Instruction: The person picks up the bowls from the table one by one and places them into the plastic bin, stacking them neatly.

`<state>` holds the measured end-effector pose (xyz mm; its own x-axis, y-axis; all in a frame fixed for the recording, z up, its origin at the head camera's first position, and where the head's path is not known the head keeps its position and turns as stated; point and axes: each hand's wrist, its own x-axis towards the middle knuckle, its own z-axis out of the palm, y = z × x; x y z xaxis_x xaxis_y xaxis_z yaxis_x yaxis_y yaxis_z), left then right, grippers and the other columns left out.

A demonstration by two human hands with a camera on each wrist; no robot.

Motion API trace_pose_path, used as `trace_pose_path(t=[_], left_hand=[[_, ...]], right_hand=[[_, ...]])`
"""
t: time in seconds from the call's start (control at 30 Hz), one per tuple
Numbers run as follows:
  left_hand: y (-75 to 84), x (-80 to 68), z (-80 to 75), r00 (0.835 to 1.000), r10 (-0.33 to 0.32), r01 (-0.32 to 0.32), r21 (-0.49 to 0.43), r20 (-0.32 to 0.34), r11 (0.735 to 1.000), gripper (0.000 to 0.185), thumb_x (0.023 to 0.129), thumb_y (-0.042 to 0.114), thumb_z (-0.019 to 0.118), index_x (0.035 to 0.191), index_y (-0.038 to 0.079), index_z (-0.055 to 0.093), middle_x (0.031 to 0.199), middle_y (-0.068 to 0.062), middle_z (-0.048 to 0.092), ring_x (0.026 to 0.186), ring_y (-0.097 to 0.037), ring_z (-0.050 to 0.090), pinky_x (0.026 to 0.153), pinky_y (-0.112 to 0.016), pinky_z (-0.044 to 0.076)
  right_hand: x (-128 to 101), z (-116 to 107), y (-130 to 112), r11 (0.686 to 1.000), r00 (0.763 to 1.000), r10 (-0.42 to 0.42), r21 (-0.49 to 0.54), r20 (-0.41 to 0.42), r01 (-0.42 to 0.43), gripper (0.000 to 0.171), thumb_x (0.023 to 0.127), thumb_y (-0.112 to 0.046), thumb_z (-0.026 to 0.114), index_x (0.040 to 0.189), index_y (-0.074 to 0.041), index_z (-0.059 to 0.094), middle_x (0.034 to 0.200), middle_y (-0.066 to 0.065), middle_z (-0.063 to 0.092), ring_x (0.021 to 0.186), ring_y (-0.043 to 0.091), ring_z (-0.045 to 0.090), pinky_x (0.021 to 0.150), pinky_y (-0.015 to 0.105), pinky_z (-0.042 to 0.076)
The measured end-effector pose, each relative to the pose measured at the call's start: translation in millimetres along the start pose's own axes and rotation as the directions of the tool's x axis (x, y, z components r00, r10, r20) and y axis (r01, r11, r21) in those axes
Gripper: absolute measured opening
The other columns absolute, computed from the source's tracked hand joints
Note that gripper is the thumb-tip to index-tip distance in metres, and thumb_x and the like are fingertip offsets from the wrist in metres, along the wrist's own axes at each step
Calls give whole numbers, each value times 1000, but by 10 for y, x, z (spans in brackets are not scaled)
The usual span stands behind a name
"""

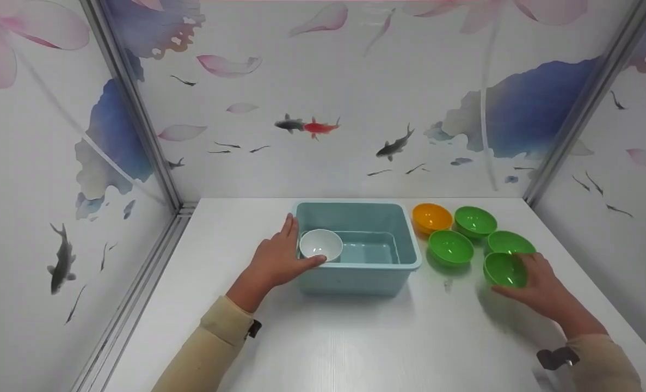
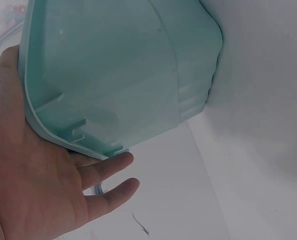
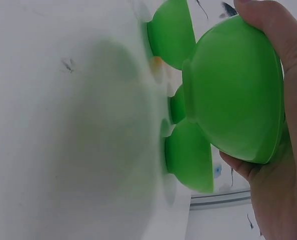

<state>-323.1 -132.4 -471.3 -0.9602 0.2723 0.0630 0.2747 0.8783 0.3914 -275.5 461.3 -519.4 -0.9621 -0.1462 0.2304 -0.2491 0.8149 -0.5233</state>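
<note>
1. From the head view, a white table (image 1: 355, 337) stands in a booth of walls painted with fish and petals. A teal tub (image 1: 404, 242) sits near the middle of the table, toward the back edge.
2. The left hand (image 1: 276, 261) lies against the tub's left end, fingers straight and together along the rim, thumb stretched over the front corner. A white bowl (image 1: 320, 244) sits inside the tub at that left end, just beside the thumb; I cannot tell if the thumb touches it.
3. The right hand (image 1: 540, 288) is near the table's right edge, clamped on a green bowl (image 1: 505, 270) tilted on its side with its mouth facing left, lifted off the table.
4. Behind it, toward the back right corner, stand an orange bowl (image 1: 432, 217) and three more green bowls (image 1: 475, 221), close together, just right of the tub.
5. From the left wrist, the open palm (image 2: 33, 190) presses the tub's (image 2: 123, 75) rim from outside, fingers (image 2: 106, 167) straight and slightly apart below it.
6. From the right wrist, the hand (image 3: 283, 165) wraps the green bowl (image 3: 233, 90) from behind, thumb over the top, the bowl's foot pointing at the table. The other green bowls (image 3: 171, 32) stand beyond, the orange one barely showing between them.
</note>
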Motion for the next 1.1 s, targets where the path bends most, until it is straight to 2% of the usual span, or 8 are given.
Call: trace_pose_path(t=[0.2,0.4,0.57,0.7,0.87,1.1], left_hand=[[-4,14,18,1000,1,-1,14,-4,1000,132,90,94,54,177,3,13,184,-14,13,154,-43,48,123,-64,39],[-19,22,24,1000,9,-9,16,-10,1000,133,89,96,52,177,3,13,184,-14,13,152,-43,51,121,-62,42],[-12,6,0,1000,15,-15,20,-10,1000,132,90,93,54,176,1,15,184,-16,14,153,-43,50,120,-63,43],[-5,-2,-12,1000,7,-7,20,-5,1000,131,91,92,55,176,2,14,184,-15,14,155,-43,47,122,-63,40],[-6,3,13,1000,3,-3,17,-4,1000,130,91,92,56,177,3,14,184,-14,14,154,-43,48,122,-63,40],[-2,8,28,1000,-1,1,3,-9,1000,129,92,91,57,177,3,14,184,-14,13,156,-43,46,124,-64,38]], right_hand=[[35,-5,-87,1000,1000,18,-10,-2,-18,106,88,-40,95,161,13,38,152,40,38,139,58,37,107,82,36],[87,-1,-190,996,997,79,-29,-4,-79,109,91,-47,92,159,17,35,145,40,39,135,57,39,106,81,38],[169,-4,-307,997,996,72,2,-57,-72,102,90,-44,93,157,13,42,137,37,42,126,53,42,98,74,41],[260,-11,-404,998,996,53,24,-74,-51,95,91,-41,93,157,9,46,138,37,42,125,52,42,97,72,41],[342,-3,-504,999,997,48,28,-53,-46,96,92,-41,91,156,14,45,140,36,42,127,52,42,100,71,41],[410,14,-627,999,997,29,28,-75,-27,102,91,-42,92,157,18,43,139,36,44,127,53,45,99,69,41]])
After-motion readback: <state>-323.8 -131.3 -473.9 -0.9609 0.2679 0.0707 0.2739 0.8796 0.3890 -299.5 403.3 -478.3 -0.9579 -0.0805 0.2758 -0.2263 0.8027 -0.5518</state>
